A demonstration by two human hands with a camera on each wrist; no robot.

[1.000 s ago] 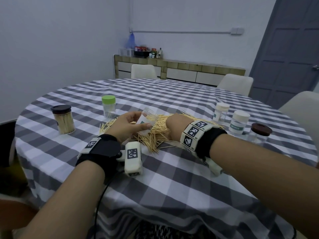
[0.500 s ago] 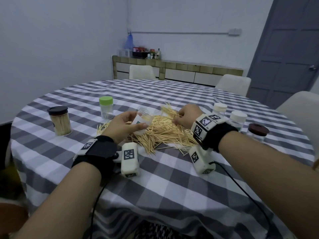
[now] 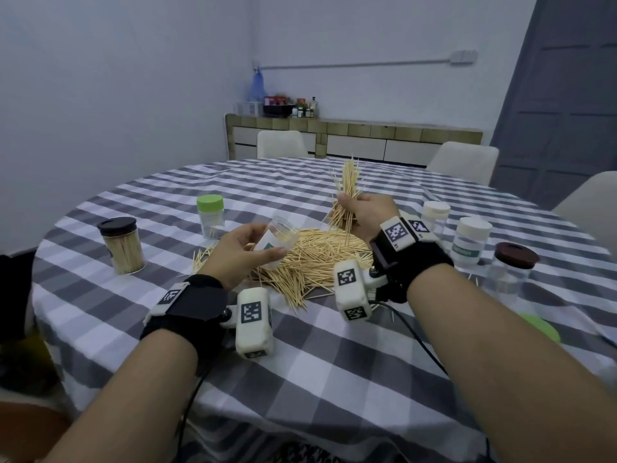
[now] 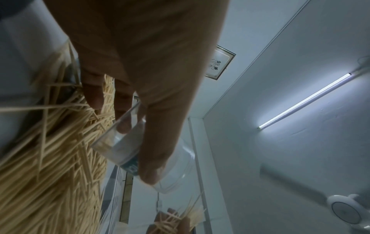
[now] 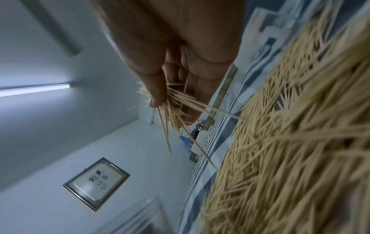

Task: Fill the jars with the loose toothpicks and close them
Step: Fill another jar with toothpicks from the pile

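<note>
Toothpicks (image 5: pixel 172 109) half-hidden inside right hand (image 5: pixel 180 52)

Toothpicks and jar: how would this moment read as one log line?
left hand: holds open jar, tilted | right hand: grips toothpick bundle above pile | jar: not yet filled
</note>
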